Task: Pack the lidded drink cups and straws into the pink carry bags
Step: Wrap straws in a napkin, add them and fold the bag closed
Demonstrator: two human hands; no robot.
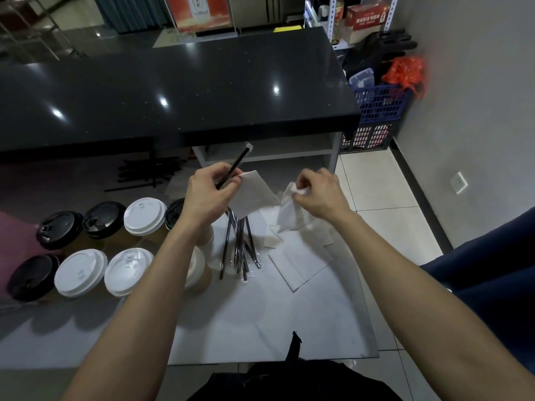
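The left hand [210, 192] pinches a black plastic-wrapped straw [235, 166] and a white paper napkin [254, 193], the straw slanting up and away past the fingertips. The right hand [320, 192] grips a crumpled white napkin [291, 211] just to the right. Brown paper cups with black and white lids [86, 244] stand left, some hidden by the left forearm; a pink edge [14, 235] at far left is cut off.

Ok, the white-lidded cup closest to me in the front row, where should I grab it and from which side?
Take the white-lidded cup by its brown paper wall just under the lid rim, coming down from the near side. It stands upright, a second white-lidded cup sits close on its left and the left forearm crosses on its right, so the near side looks freest. Gripping the lid alone might pop it off.
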